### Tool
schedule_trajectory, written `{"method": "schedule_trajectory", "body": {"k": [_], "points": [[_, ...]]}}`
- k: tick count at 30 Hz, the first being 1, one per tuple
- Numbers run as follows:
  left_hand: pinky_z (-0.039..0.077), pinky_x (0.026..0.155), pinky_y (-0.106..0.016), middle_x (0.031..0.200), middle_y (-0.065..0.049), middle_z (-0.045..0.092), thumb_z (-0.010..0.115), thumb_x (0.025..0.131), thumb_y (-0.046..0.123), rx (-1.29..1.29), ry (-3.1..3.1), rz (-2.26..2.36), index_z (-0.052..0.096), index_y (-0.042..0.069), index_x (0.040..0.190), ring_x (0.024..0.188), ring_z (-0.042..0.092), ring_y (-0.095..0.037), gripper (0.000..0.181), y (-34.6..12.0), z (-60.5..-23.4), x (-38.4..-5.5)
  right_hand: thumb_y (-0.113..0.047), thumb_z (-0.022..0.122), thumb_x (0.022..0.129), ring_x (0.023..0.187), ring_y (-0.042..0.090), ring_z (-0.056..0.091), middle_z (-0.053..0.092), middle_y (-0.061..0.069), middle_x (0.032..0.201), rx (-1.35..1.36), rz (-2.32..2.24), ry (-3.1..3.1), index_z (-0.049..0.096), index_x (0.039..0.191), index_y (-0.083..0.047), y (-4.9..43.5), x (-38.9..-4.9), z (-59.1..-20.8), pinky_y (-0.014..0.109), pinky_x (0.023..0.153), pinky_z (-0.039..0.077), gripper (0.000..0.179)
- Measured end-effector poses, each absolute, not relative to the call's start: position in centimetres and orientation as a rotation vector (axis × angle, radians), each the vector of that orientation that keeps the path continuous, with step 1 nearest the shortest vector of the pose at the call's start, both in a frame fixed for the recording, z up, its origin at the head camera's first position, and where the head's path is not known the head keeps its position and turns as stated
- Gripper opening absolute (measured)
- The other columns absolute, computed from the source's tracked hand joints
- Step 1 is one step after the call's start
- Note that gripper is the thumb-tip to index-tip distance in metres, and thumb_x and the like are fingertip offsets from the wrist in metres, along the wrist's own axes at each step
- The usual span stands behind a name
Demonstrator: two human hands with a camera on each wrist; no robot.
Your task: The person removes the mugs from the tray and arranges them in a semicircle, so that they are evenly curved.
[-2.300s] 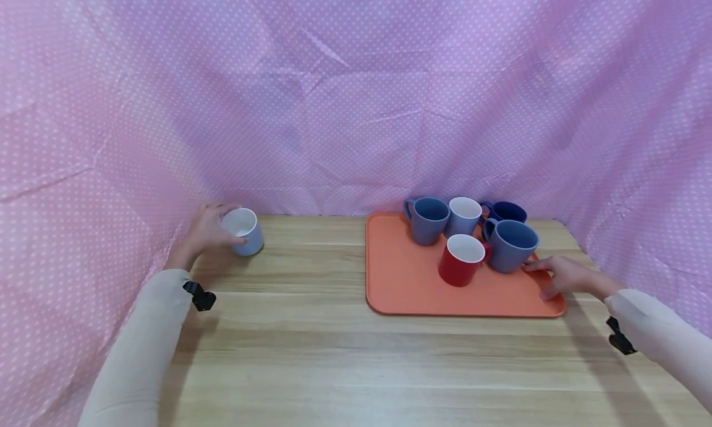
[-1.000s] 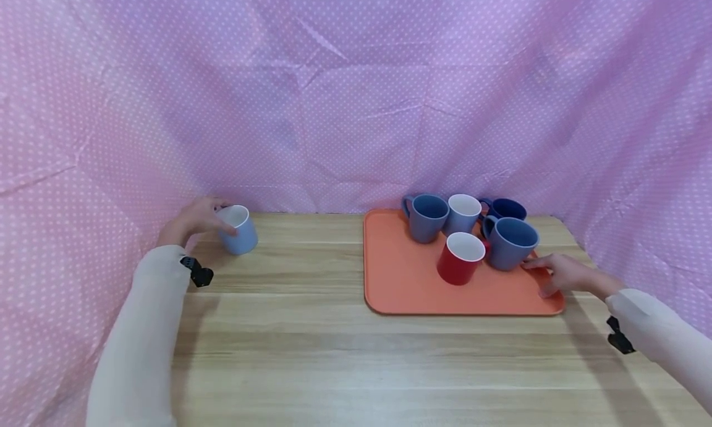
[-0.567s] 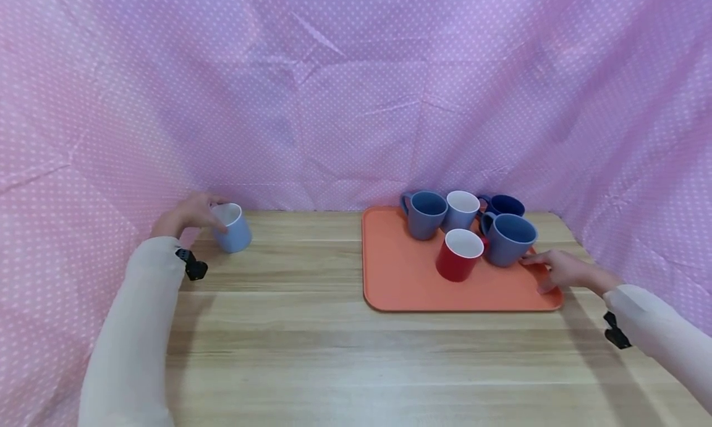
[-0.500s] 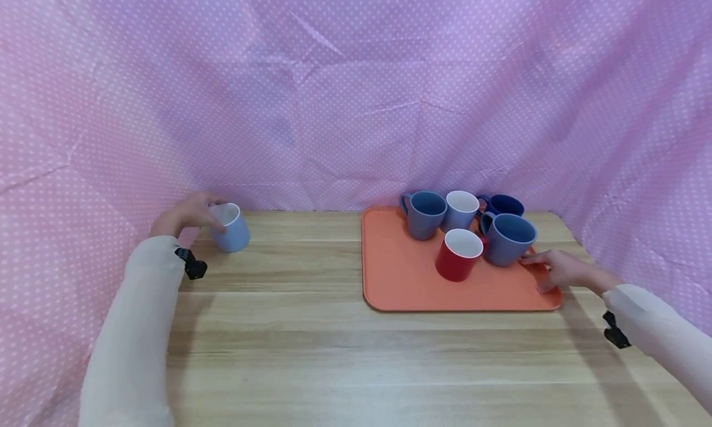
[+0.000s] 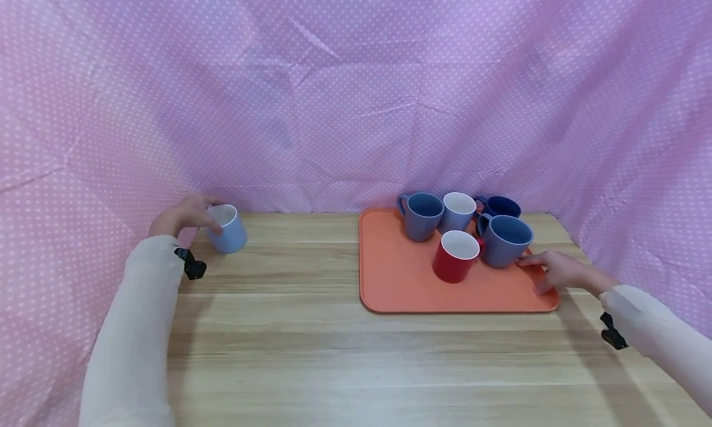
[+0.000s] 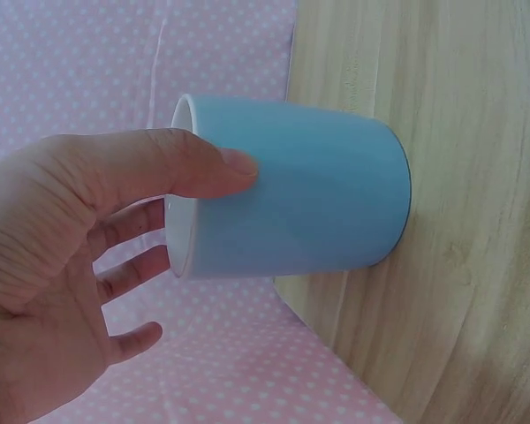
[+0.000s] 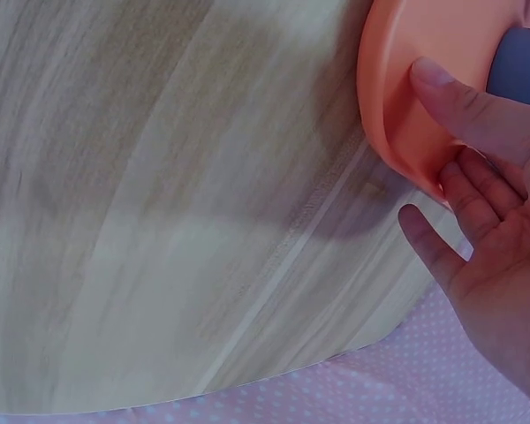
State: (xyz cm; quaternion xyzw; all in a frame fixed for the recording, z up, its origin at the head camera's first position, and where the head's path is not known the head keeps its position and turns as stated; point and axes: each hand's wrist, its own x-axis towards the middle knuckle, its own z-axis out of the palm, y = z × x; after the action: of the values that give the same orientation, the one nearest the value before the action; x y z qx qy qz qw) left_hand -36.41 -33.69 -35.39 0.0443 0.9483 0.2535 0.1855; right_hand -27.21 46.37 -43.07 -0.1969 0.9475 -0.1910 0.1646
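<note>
My left hand point(image 5: 191, 212) holds a light blue mug point(image 6: 291, 190), white inside, at its rim. The thumb lies on its outer side; a finger behind it is hidden, and other fingers are spread apart. Upright on the table, the mug shows no handle. My right hand point(image 5: 562, 270) grips the right rim of an orange tray point(image 5: 400, 291). Its thumb rests on the tray's inner face, and bent fingers touch the rim from outside. Beside this hand a grey-blue mug point(image 5: 503, 245) stands on the tray.
Also on the tray are a red mug point(image 5: 453, 260), another grey-blue mug point(image 5: 421, 220), a pale blue mug point(image 5: 457, 217) and a dark blue mug point(image 5: 503, 206). Pink dotted cloth point(image 5: 334, 136) hangs behind the wooden table point(image 5: 334, 353) and along its sides.
The left hand has shifted leftward with the light blue mug, then kept nearly still over the last half second. My right hand stays at the tray's edge.
</note>
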Motion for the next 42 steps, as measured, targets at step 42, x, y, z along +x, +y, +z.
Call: {"method": "schedule_trajectory", "body": {"k": [42], "points": [[0.044,0.113,-0.032,0.154,0.0,0.051,0.087,0.079,0.032,1.357,2.349,0.419,0.05,0.02,0.152,0.14,0.044,-0.019,0.083,4.0,-30.6,-32.6,-0.01,0.089,0.063,0.11,0.041,0.065,0.07,0.028,0.122,-0.655,-0.435,2.767,0.071,0.12,0.006,46.1,-27.1,-42.6,0.031,0.084,0.054,0.062]]}}
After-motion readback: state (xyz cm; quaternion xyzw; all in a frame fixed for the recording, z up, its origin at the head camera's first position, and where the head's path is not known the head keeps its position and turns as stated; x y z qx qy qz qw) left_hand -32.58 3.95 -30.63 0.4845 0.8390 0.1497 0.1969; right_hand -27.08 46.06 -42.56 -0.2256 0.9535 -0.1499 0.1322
